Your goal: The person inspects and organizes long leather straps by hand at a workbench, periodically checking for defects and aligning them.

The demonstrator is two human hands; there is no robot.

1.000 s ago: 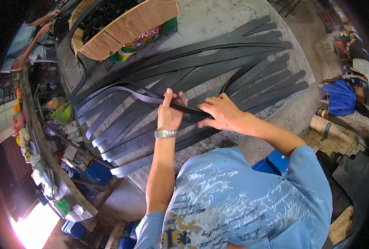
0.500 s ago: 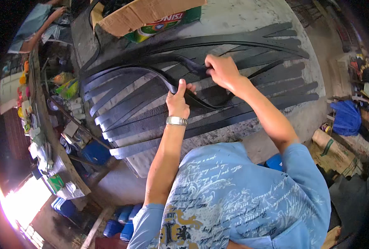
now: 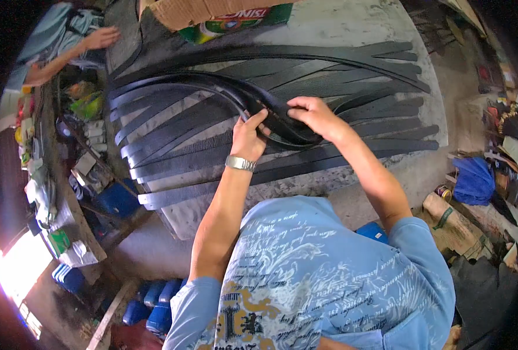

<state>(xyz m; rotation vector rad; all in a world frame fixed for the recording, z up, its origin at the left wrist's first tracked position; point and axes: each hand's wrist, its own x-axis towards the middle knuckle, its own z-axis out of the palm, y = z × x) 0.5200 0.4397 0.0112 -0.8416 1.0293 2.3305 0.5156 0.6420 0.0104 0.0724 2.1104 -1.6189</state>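
My left hand (image 3: 249, 137), with a metal watch at the wrist, is closed around a few long black straps (image 3: 218, 81) that look like leather belt strips. The held straps curve up over the left side of the pile and loop down between my hands. My right hand (image 3: 317, 118) is closed at the edge of the same looped straps, thumb and fingers pressed together; its fingertips are partly hidden. Beneath both hands many more black strips (image 3: 195, 188) lie fanned across the pale table (image 3: 375, 20), their ends sticking out left and right.
An open cardboard box (image 3: 206, 13) with green printing stands at the table's far side. Another person's hand (image 3: 101, 38) reaches in at upper left. A cluttered wooden shelf (image 3: 84, 227) runs along the left. Blue containers (image 3: 160, 303) sit below; a blue cloth (image 3: 473, 181) lies at right.
My right hand has come down slightly, and the held straps now bunch wider between my hands. The other person's hand has moved toward the table. The camera view has shifted a little.
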